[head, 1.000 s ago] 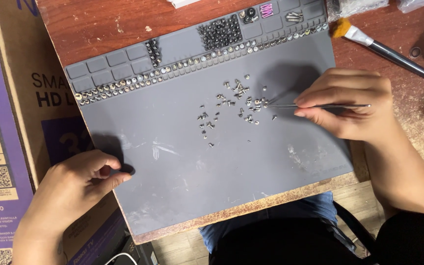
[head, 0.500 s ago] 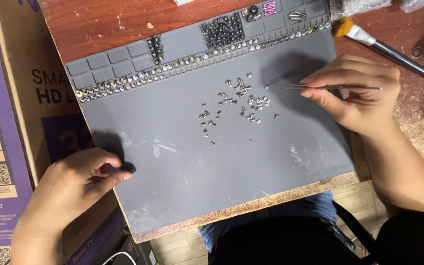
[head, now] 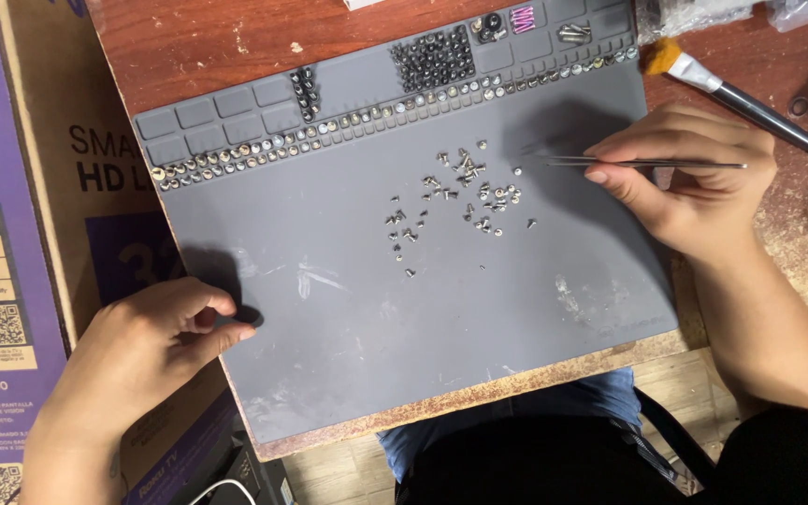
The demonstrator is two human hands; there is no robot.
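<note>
Your right hand (head: 685, 182) has lifted the tweezers (head: 642, 163) off the loose screws (head: 455, 196).
Fingers pinch the tweezers; your left hand (head: 147, 341), curled, still presses the grey mat (head: 376, 309) edge.

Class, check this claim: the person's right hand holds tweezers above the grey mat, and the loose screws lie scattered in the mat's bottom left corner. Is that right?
Not quite. The head view shows the right hand holding tweezers above the grey mat, but the loose screws lie in its upper middle, not the bottom left corner.
</note>
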